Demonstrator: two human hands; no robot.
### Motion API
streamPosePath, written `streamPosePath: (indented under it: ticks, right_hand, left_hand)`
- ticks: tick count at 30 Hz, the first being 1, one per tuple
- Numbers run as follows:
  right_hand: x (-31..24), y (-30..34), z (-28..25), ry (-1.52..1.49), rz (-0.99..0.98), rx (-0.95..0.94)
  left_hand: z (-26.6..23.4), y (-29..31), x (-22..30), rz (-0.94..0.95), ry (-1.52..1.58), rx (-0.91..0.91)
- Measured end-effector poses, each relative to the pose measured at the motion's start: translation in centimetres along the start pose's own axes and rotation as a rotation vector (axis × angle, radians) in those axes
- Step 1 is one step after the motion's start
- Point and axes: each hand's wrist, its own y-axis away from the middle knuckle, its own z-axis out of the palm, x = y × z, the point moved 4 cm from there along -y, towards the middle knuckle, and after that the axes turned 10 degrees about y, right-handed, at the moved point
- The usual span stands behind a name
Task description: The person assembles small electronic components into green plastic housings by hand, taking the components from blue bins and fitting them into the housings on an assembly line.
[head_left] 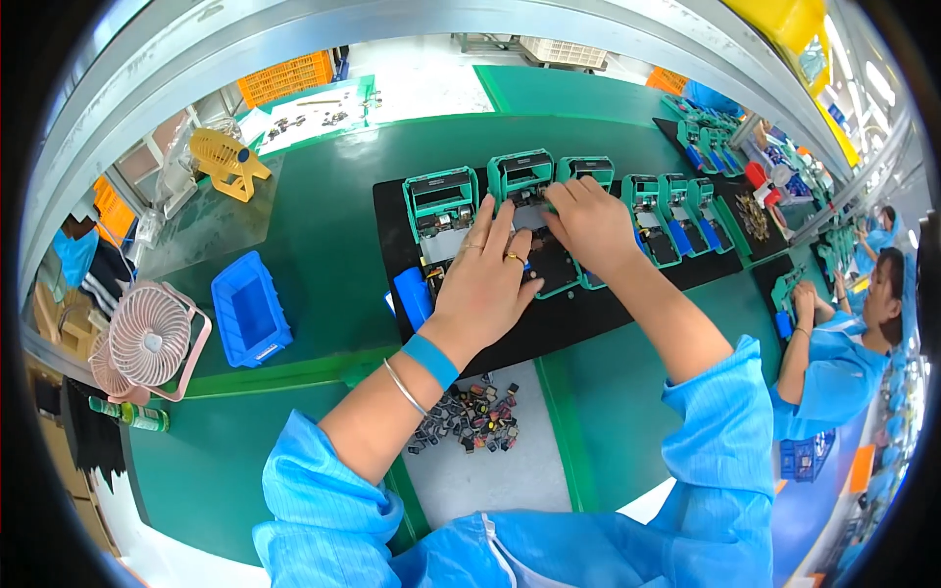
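Note:
My left hand [487, 279] lies fingers spread on the black mat [559, 318], over a black part in front of the second green fixture [520, 177]. A ring sits on one finger, a blue band and a thin bangle on the wrist. My right hand [588, 227] reaches in from the right, fingertips pressing at the base of that same fixture. Whether either hand grips the small part under them is hidden. Another green fixture [440, 203] stands to the left, with a blue block [413, 297] beside my left wrist.
A pile of small dark components [472, 416] lies on a white pad near me. A blue bin [248, 309], a pink fan [149, 338] and a yellow fan [225, 159] stand at left. More green fixtures [676, 211] line the right, where a co-worker's hand [806, 299] works.

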Motion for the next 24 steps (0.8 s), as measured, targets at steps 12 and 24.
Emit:
streamPosePath:
  ticks: [12, 24]
  right_hand:
    - [0.2, 3.4, -1.7, -0.227, 0.381, -0.149]
    - [-14.4, 14.3, -9.3, -1.011, 0.161, -0.395]
  left_hand:
    - [-0.9, 1.6, -0.7, -0.006, -0.278, -0.158]
    - [2.7, -0.8, 2.8, 0.202, -0.1, -0.002]
